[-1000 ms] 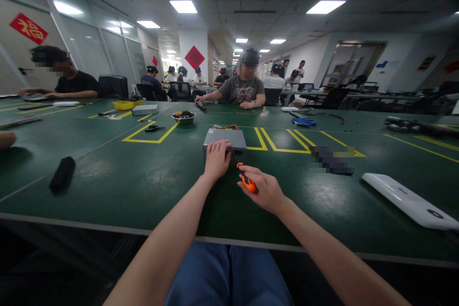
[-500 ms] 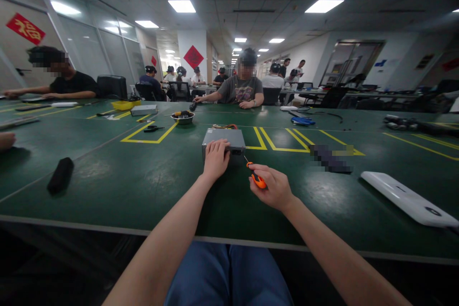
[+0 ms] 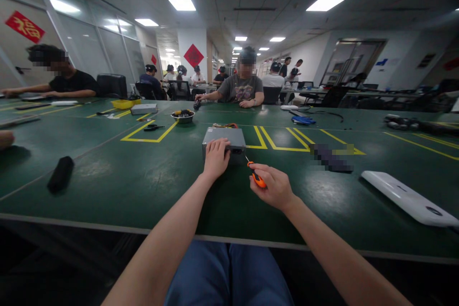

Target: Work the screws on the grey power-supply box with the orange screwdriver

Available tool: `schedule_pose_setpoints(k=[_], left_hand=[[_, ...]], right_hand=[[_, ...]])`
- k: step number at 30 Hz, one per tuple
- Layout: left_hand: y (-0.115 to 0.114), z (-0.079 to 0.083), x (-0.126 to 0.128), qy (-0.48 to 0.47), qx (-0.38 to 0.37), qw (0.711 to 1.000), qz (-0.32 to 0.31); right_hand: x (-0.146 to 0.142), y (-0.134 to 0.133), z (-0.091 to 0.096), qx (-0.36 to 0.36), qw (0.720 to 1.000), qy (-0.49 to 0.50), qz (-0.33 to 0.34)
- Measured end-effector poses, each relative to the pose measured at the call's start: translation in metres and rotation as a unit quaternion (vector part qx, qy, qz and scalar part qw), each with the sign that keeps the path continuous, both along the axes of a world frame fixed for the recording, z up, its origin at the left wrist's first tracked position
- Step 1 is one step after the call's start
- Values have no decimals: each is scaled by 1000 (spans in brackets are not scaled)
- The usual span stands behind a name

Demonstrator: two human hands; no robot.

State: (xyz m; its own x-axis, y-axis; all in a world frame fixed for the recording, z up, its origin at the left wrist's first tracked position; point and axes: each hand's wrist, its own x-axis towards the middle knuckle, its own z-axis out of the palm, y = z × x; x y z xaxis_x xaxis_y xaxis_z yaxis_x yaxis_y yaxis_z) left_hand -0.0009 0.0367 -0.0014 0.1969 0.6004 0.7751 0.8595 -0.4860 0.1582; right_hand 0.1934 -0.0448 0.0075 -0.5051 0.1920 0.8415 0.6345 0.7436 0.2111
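Observation:
A grey metal computer power supply (image 3: 234, 137) stands on the green table, with bundled coloured wires at its far side and a socket in its near face. My left hand (image 3: 216, 158) grips its near left part, fingers over the top and thumb at the front. In my right hand (image 3: 275, 185), the fingers are closed around the orange and black handle of a screwdriver (image 3: 258, 181). Its thin shaft points up and left at the right end of the near face. Whether the tip touches a screw is too small to tell.
A metal bowl (image 3: 182, 115) with small items and black pliers-like tool (image 3: 153, 127) lie beyond, left. Blue cables (image 3: 303, 120) lie at the back right. A white device (image 3: 405, 197) is at right, a black block (image 3: 60, 174) at left. Across sits a co-worker (image 3: 244, 88).
The screwdriver's handle has turned slightly in my right hand, and its shaft shows more plainly. My left hand and the power supply keep their places.

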Motion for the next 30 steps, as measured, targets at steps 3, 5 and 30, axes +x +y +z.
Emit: schedule_pose_setpoints(k=[3, 5, 30], left_hand=[[-1, 1, 0, -2, -2, 1000, 0], [-1, 1, 1, -3, -4, 1000, -1], [0, 0, 0, -11, -2, 1000, -5]], right_hand=[[-2, -3, 2, -14, 1000, -26, -1], [-3, -7, 5, -36, 998, -57, 1], [8, -13, 6, -140, 987, -22, 76]])
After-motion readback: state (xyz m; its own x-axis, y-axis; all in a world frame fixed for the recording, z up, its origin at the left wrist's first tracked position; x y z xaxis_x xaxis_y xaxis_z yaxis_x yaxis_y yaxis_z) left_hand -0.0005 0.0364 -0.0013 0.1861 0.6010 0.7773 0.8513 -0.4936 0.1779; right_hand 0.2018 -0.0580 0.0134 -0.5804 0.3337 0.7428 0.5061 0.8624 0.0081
